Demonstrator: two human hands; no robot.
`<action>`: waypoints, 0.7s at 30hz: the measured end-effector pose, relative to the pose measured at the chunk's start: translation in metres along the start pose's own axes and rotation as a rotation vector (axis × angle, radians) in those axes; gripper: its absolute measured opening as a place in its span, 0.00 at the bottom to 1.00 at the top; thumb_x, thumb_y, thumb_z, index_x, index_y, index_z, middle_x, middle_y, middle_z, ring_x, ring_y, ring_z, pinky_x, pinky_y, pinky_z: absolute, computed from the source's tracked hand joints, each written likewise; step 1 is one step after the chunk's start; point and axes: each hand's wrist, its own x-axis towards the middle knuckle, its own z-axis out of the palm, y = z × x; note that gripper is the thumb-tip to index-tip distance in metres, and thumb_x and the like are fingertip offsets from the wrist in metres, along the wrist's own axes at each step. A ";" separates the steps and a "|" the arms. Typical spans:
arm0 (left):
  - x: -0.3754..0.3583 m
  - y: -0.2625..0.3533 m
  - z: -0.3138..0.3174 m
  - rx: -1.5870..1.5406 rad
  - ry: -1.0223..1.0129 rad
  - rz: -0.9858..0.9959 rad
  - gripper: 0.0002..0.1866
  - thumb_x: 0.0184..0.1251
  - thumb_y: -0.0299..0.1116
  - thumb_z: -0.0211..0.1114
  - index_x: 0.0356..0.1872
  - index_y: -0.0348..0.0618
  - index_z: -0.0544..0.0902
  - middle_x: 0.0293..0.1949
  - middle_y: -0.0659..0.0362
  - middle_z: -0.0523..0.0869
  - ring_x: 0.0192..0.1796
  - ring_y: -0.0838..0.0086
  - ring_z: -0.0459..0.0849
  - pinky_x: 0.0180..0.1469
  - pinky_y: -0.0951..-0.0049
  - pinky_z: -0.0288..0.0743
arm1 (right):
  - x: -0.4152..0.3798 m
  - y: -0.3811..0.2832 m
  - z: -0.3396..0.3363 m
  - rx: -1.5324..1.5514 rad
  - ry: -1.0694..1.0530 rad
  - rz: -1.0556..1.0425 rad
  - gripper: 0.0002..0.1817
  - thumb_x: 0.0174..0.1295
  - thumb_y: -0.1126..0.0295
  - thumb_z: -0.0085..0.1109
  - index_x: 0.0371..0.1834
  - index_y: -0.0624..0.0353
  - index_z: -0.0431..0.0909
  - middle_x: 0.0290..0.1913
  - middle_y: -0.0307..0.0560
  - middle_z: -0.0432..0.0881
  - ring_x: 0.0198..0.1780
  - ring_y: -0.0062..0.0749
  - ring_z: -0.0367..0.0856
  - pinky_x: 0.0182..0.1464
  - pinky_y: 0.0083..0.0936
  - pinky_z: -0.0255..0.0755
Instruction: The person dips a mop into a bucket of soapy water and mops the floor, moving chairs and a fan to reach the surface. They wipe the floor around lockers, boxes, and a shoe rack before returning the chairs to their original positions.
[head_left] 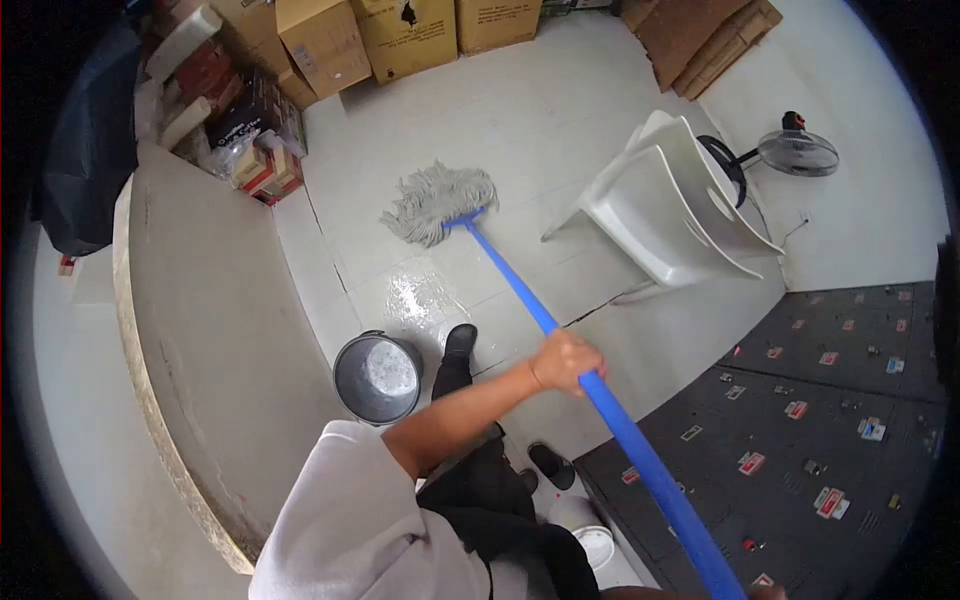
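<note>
My left hand [567, 360] is closed around the middle of a blue mop handle [645, 455], which runs from the lower right up to the mop head. Only a small part of my right hand [767, 592] shows at the bottom edge, wrapped round the near end of the handle. The grey string mop head [440, 203] lies spread on the pale tiled floor [530, 130]. Wet, shiny tiles lie just below it. A dark bucket [378, 378] with whitish liquid inside stands left of my foot.
White plastic chairs [655, 215] stand to the right, near a fan [797, 153]. Cardboard boxes [405, 38] line the back. A low curved wall [215, 330] runs along the left. Dark cabinets [770, 430] with locks and labels fill the lower right.
</note>
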 end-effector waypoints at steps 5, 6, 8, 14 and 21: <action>0.049 -0.119 -0.087 0.180 0.070 -0.130 0.10 0.39 0.31 0.62 0.10 0.48 0.70 0.11 0.59 0.72 0.17 0.65 0.74 0.20 0.66 0.67 | 0.031 0.152 0.029 0.144 -0.134 0.061 0.10 0.49 0.69 0.47 0.13 0.53 0.61 0.06 0.32 0.60 0.07 0.15 0.58 0.16 0.15 0.57; 0.058 -0.142 -0.106 0.249 0.093 -0.151 0.09 0.38 0.31 0.62 0.10 0.47 0.70 0.12 0.59 0.72 0.18 0.65 0.74 0.22 0.65 0.68 | 0.043 0.180 0.030 0.116 -0.235 0.122 0.10 0.49 0.69 0.48 0.13 0.53 0.61 0.07 0.31 0.60 0.08 0.16 0.59 0.17 0.16 0.57; 0.078 -0.187 -0.142 0.299 0.110 -0.193 0.08 0.38 0.30 0.62 0.10 0.46 0.71 0.12 0.58 0.73 0.19 0.64 0.75 0.22 0.65 0.68 | 0.065 0.238 0.038 0.035 -0.291 0.156 0.09 0.48 0.69 0.50 0.14 0.52 0.64 0.09 0.30 0.62 0.10 0.14 0.61 0.18 0.14 0.58; 0.091 -0.280 -0.237 0.379 0.162 -0.272 0.10 0.42 0.30 0.61 0.10 0.42 0.70 0.14 0.55 0.74 0.20 0.61 0.75 0.24 0.64 0.68 | 0.093 0.372 0.072 0.358 -0.502 0.097 0.09 0.47 0.69 0.54 0.15 0.51 0.65 0.10 0.29 0.62 0.12 0.11 0.63 0.18 0.14 0.60; 0.070 -0.386 -0.312 0.505 -0.033 -0.260 0.09 0.47 0.30 0.58 0.13 0.41 0.71 0.14 0.52 0.73 0.20 0.57 0.74 0.25 0.63 0.68 | 0.035 0.486 0.081 0.186 -0.299 0.039 0.10 0.46 0.66 0.52 0.13 0.52 0.64 0.11 0.33 0.66 0.14 0.16 0.64 0.21 0.20 0.60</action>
